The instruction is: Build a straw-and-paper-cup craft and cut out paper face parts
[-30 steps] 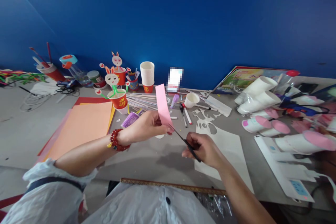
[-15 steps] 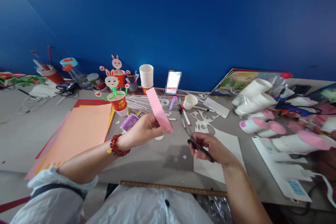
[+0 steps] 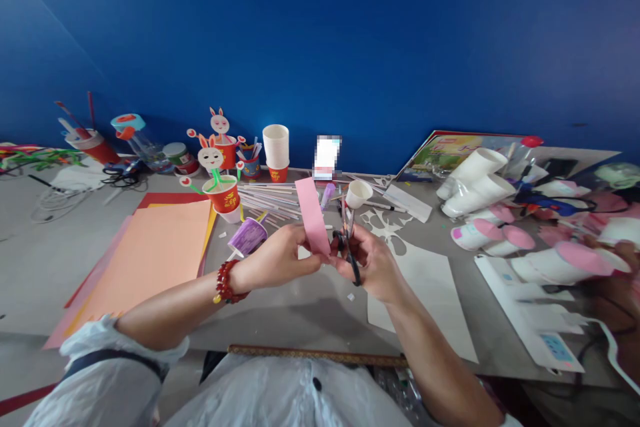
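Observation:
My left hand (image 3: 283,257) pinches the lower end of a pink paper strip (image 3: 313,217), which stands upright above the desk. Just to its right, my right hand (image 3: 367,259) is closed round the black handles of a pair of scissors (image 3: 347,230), whose blades point up and away from me. The right fingertips reach the strip's bottom edge; whether they grip it too is hard to make out. Below my right forearm lies a cut white sheet (image 3: 425,280). A purple paper cup (image 3: 247,237) lies tipped over beyond my left wrist.
Coloured paper sheets (image 3: 150,253) are stacked at left. Rabbit-faced red cups (image 3: 221,195), a stack of white cups (image 3: 276,143) and loose straws (image 3: 273,199) stand or lie farther back. A white cup (image 3: 359,193) sits behind the scissors. At right are a power strip (image 3: 525,310) and white tubes (image 3: 477,187).
My right hand has brought the scissors up and left, close against my left hand. The pink strip has shifted slightly right and stands more upright.

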`<state>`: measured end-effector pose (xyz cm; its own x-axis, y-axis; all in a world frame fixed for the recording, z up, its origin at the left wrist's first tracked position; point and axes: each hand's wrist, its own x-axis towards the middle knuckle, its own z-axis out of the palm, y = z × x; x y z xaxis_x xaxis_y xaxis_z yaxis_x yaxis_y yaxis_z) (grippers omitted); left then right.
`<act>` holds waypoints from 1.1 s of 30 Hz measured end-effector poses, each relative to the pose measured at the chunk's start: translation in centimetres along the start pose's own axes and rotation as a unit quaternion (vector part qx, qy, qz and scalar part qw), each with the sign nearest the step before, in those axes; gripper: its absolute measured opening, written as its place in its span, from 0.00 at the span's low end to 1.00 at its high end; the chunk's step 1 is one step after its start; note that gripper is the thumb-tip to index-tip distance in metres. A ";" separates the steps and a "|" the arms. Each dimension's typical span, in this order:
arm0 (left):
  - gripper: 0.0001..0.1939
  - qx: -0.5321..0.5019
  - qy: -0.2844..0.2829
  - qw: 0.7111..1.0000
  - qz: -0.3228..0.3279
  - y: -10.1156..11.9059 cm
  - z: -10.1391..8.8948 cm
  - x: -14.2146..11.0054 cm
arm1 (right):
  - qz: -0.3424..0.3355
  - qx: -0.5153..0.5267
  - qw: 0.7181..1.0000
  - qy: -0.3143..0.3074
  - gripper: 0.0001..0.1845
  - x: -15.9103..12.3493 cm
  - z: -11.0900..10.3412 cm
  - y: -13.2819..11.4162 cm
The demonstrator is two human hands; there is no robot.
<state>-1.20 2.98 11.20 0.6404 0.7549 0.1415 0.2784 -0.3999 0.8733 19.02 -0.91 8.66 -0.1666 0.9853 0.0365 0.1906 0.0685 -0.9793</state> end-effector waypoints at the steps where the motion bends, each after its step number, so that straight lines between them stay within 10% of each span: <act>1: 0.10 -0.003 0.001 1.000 0.002 0.0 0.0 0.0 | 0.000 0.010 1.000 0.006 0.13 0.0 0.1 0.1; 10: 0.08 -0.210 0.075 0.975 0.003 -1.9 2.1 -0.9 | -0.012 0.203 0.966 0.160 0.15 -0.4 2.1 1.5; 21: 0.10 -0.321 0.167 0.932 -0.009 -2.4 5.7 -1.3 | -0.073 0.155 0.955 0.242 0.12 -0.9 4.3 2.8; 29: 0.12 -0.345 0.194 0.918 -0.019 -1.7 5.0 -0.9 | -0.031 0.140 0.974 0.173 0.15 -1.5 3.3 2.0; 33: 0.10 -0.364 0.208 0.907 -0.049 -2.1 4.1 -0.8 | 0.007 0.097 0.995 0.020 0.22 -3.8 1.5 3.0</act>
<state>0.65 1.03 7.36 0.2713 0.9593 0.0787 -0.3247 0.0142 0.9457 18.80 -4.67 5.32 -0.1261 0.9917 0.0260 0.0026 0.0265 -0.9996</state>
